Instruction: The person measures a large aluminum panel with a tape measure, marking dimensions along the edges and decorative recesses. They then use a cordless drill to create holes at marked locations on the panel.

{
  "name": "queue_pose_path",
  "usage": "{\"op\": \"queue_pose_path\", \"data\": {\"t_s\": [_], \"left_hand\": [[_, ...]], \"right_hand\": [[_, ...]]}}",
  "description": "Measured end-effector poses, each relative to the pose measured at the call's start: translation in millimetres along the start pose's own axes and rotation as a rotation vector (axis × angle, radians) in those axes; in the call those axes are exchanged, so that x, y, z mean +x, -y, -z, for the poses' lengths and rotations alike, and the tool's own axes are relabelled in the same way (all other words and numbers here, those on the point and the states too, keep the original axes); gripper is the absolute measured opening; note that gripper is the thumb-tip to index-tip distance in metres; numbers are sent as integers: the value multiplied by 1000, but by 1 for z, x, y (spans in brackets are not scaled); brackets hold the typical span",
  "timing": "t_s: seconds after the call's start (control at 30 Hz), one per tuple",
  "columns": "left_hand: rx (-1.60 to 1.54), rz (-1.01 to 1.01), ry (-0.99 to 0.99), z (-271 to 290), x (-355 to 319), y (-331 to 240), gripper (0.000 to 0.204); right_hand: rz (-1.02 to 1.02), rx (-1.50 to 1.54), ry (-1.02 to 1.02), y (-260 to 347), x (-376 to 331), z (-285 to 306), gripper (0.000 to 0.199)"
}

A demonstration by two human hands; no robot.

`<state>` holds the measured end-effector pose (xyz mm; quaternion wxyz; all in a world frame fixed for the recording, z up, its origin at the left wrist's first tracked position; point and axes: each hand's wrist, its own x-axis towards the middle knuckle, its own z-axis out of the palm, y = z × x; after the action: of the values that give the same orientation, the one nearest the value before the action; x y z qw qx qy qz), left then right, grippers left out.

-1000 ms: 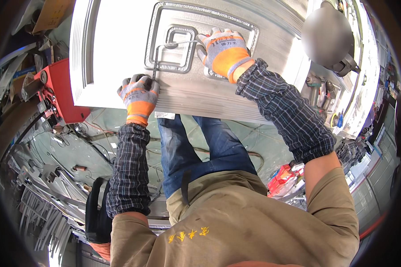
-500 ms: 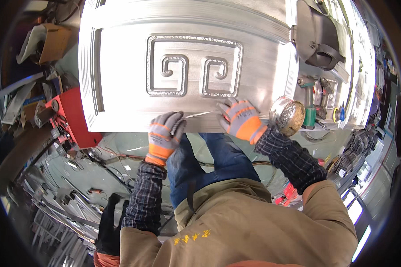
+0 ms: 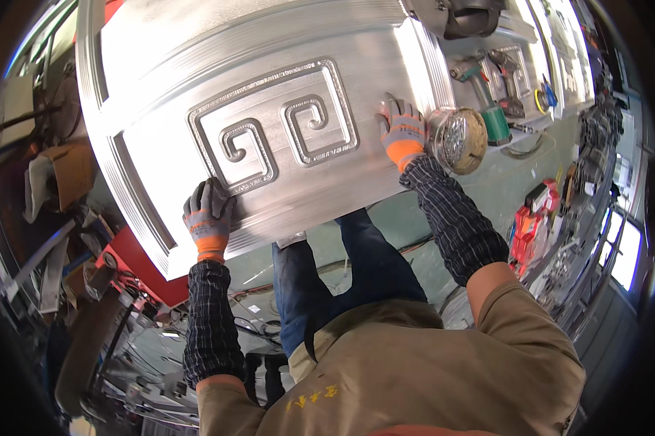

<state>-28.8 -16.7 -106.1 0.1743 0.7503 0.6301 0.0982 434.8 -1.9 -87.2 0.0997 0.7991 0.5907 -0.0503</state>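
Note:
Before me lies a silvery metal door panel (image 3: 320, 185) with a raised, squared spiral pattern (image 3: 346, 116). Both my hands wear grey and orange gloves. My left hand (image 3: 210, 216) rests at the panel's near left, its outstretched fingertips touching the surface beside the pattern's lower left corner. Farther right, my right hand (image 3: 402, 132) lies on the panel with its fingers spread, close to a round tin (image 3: 467, 142). I see nothing held in either hand. A small shiny patch (image 3: 291, 238) shows at the panel's near edge, above my left thigh; its kind is unclear.
Right of the tin lie a green and grey power tool (image 3: 496, 123), a second power tool (image 3: 513, 91) and a blue and yellow round item (image 3: 544, 98). A dark strapped object (image 3: 473, 18) sits at the far edge. A red box (image 3: 142, 272) stands below left; cables cross the floor.
My hands have moved apart, the left to the left and the right farther up the panel. The thin pale strip between them no longer shows there. The whole view has tilted.

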Motion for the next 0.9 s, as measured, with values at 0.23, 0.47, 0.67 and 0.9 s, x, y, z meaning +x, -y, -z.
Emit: {"op": "queue_pose_path", "data": {"t_s": [0.23,0.47,0.67,0.9], "left_hand": [[-2,-18,9,-1,-6,2,66],[17,-65,-23,-3,-7,6,57],[35,-55,-46,-6,-2,3,57],[25,-32,-11,-4,-5,-3,55]], "right_hand": [[217,207,-161,12,-39,3,58],[378,277,-27,26,-71,-22,60],[169,368,83,15,-63,-76,52],[183,290,-12,21,-66,-66,45]]}}
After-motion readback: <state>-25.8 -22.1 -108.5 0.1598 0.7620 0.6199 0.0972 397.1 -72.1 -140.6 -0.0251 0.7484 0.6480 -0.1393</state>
